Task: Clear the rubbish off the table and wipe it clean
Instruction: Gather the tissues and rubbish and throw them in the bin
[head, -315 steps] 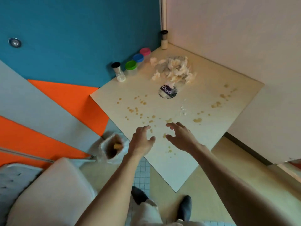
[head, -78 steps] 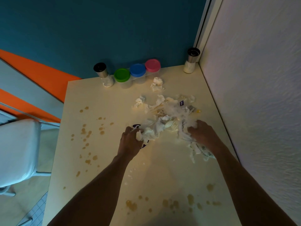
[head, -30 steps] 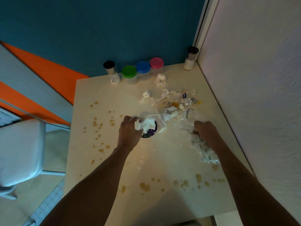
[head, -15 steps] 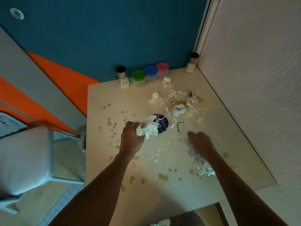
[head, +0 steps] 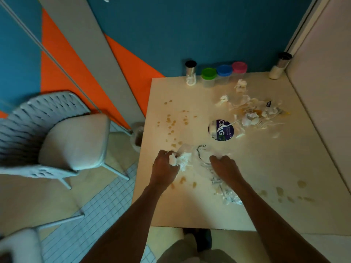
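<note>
Left hand (head: 164, 168) fingers clutching crumpled tissue (head: 181, 160), right hand (head: 226, 168) fingers gripping plastic wrapper (head: 224, 190)

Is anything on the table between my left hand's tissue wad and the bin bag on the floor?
Nothing visible: left hand grips the tissue wad near the table's left edge; bin bag sits just beyond.

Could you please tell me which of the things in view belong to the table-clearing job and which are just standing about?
Part of the job:
- crumpled tissue in the left hand
- clear plastic wrapper under the right hand
- rubbish pile
- round purple lid
- brown spills on the table

Just standing about:
- coloured-lid jars
- two shakers
- chair
</note>
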`<state>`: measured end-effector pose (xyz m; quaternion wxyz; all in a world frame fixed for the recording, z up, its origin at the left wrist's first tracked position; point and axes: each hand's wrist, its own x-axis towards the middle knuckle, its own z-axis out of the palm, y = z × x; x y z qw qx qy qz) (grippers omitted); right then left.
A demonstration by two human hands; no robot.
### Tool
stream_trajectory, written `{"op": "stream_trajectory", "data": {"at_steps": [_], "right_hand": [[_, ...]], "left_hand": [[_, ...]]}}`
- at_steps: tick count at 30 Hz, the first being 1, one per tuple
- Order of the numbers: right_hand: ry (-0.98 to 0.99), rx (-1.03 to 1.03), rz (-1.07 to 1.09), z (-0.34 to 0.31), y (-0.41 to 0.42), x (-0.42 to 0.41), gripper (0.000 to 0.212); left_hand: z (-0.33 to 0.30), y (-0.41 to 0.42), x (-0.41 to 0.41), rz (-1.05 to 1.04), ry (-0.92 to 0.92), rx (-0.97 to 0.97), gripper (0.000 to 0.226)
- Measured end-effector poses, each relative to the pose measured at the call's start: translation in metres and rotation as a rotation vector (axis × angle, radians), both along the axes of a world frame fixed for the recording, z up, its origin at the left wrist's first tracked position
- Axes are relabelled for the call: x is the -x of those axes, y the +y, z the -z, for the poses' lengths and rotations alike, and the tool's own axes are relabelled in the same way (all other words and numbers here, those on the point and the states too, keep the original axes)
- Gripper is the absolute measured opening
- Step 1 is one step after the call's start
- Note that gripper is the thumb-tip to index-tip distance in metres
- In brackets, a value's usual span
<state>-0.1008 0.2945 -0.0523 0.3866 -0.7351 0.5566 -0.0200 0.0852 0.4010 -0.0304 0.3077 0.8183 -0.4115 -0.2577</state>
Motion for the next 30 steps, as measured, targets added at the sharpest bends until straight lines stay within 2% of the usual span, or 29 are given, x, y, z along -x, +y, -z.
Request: {"op": "stream_trajectory", "data": {"at_steps": [2,4,5,6,7,9,10,14,22,24,30], "right_hand": [[-0.122,0.058,-0.104,0.005,0.009,-0.017,0.051],[-0.181,0.072,-0.132,-0.008,0.027,-0.040,0.052],[-0.137,-0.014,-0.086,-0.023,0.035,-0.045,0.046],[-0.180,-0.173,0.039,-0.034,0.040,-0.050,0.035],[-0.197,-0.250,0.040,-0.043,0.049,-0.058,0.023],[-0.184,-0.153,0.111,-0.049,0.063,-0.072,0.032],[-0.167,-0.209,0.102,-0.050,0.069,-0.085,0.035],[-0.164,-0.192,0.009,-0.054,0.088,-0.128,0.037],[-0.098,-0.199,-0.006,-0.040,0.134,-0.241,0.036],[-0.060,-0.162,-0.081,-0.034,0.149,-0.274,0.037],[0.031,-0.203,-0.119,-0.014,0.175,-0.355,0.035]], "left_hand": [[-0.004,0.022,-0.002,-0.060,0.051,0.036,0.039],[-0.009,0.043,-0.009,-0.121,0.087,0.096,0.051],[-0.011,0.049,-0.012,-0.152,0.092,0.115,0.059],[-0.012,0.059,-0.017,-0.179,0.098,0.133,0.063],[-0.014,0.068,-0.023,-0.199,0.092,0.151,0.064],[-0.018,0.085,-0.034,-0.224,0.074,0.180,0.061],[-0.018,0.095,-0.042,-0.241,0.075,0.189,0.061],[-0.012,0.125,-0.076,-0.304,0.073,0.217,0.065],[0.005,0.170,-0.178,-0.319,0.110,0.163,0.035],[0.010,0.182,-0.211,-0.303,0.091,0.143,0.034],[0.020,0.207,-0.302,-0.286,0.082,0.021,0.033]]}}
